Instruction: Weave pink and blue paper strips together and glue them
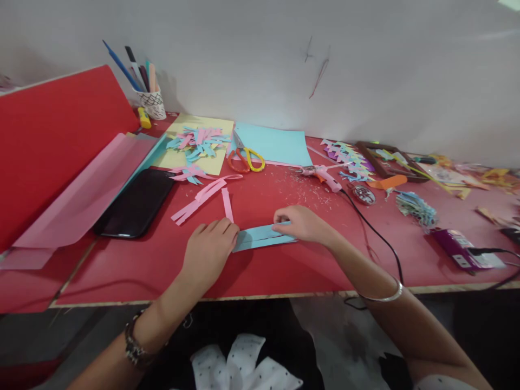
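Two light-blue paper strips (260, 238) lie side by side on the red table, a narrow gap between them. My left hand (212, 245) is closed over their left ends, fingers curled down on the paper. At the other end my right hand (298, 222) pinches the upper strip between thumb and fingers. Just beyond my left hand a short pink paper strip (227, 205) rests on the table, with longer pink strips (205, 196) to its left. Red-and-yellow scissors (246, 157) lie farther back on coloured sheets.
A black phone-like slab (138, 203) and leaning pink sheets (81, 189) stand at left. Cut paper bits (199, 142) are heaped on a yellow sheet (211, 162). A pink glue gun (325, 176) trails its black cord (377, 230) to the right, near a purple power strip (461, 249).
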`<state>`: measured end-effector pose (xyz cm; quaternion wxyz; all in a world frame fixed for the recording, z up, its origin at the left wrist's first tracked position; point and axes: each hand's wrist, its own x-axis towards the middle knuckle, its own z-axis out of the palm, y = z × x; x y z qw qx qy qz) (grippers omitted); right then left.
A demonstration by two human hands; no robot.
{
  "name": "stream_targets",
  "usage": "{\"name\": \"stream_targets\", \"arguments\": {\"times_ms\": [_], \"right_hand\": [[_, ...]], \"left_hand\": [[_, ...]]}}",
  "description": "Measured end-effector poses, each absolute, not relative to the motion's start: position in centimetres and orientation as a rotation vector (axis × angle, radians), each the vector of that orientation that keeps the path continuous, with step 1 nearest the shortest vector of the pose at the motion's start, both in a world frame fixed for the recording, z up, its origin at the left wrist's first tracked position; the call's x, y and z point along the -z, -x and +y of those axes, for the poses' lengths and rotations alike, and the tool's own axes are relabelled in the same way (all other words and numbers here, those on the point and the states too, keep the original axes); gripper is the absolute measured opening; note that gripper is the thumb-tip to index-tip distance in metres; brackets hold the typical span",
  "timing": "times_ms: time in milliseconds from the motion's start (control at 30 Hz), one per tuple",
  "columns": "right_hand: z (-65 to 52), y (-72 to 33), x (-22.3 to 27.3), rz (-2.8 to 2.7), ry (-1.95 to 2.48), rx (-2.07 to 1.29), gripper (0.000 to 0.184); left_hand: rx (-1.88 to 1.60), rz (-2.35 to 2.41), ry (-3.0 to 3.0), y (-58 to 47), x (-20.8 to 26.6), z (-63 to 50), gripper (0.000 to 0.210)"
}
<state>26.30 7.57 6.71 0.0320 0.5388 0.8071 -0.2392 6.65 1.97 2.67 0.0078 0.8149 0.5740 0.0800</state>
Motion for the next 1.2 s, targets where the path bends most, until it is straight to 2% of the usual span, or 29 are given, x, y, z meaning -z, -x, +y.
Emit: {"name": "stream_targets", "arguments": {"times_ms": [133,233,400,433,533,733,800,1000,1200], "right_hand": [[7.6,-28.0,-6.2,2.473,-1.729,0.789,0.015],[7.4,-29.1,-6.2,2.421,-1.831,0.697,0.016],[5.4,-28.4,-6.6,2.528,-2.037,0.002,0.015],[4.9,-27.9,-6.4,2.657,-1.980,-0.080,0.017],[3.4,-26.1,-5.3,3.071,-1.464,-0.046,0.018],[0.2,-23.2,-3.7,3.294,-1.202,-0.573,0.024],[-0.9,-22.4,-3.2,3.290,-1.159,-0.544,0.025],[-1.3,-21.8,-1.9,3.122,-1.462,-0.305,0.021],[-0.7,-22.2,-2.0,3.115,-1.513,-0.144,0.018]], "left_hand": [[-0.213,1.799,-2.610,-6.8,-2.7,1.7,0.021],[-0.223,1.807,-2.622,-6.9,-2.7,1.6,0.022],[-0.292,1.812,-2.622,-6.8,-2.4,1.8,0.021],[-0.309,1.801,-2.630,-6.8,-2.3,1.8,0.020],[-0.335,1.772,-2.657,-6.7,-2.1,1.8,0.015],[-0.365,1.736,-2.652,-6.5,-2.0,1.9,0.014],[-0.350,1.740,-2.656,-6.5,-2.1,1.8,0.016],[-0.290,1.744,-2.661,-6.6,-2.2,1.8,0.013],[-0.548,1.514,-2.838,-5.0,-1.4,1.5,0.029]]}}
